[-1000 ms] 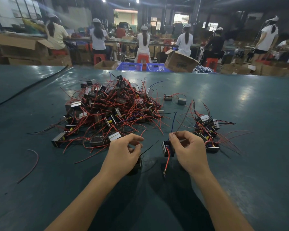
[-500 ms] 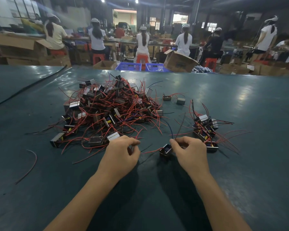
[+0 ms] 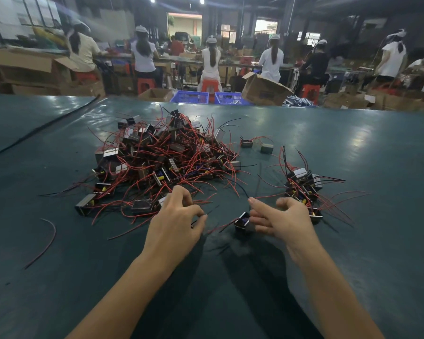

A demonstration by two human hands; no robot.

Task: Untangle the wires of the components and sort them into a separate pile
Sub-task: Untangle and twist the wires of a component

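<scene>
The right hand [image 3: 283,220] no longer pinches the component [image 3: 242,220]: its fingers are spread loose, and the component sits on the table [image 3: 353,265] at the hand's 9 o'clock, between both hands, its wire [image 3: 220,227] trailing toward the left hand [image 3: 175,223]. The left hand stays curled; whether it grips anything I cannot tell. The component looks freed, so it likely goes next to the small pile [image 3: 304,189] at 1 o'clock, apart from the tangle [image 3: 162,162] at 11 o'clock
</scene>
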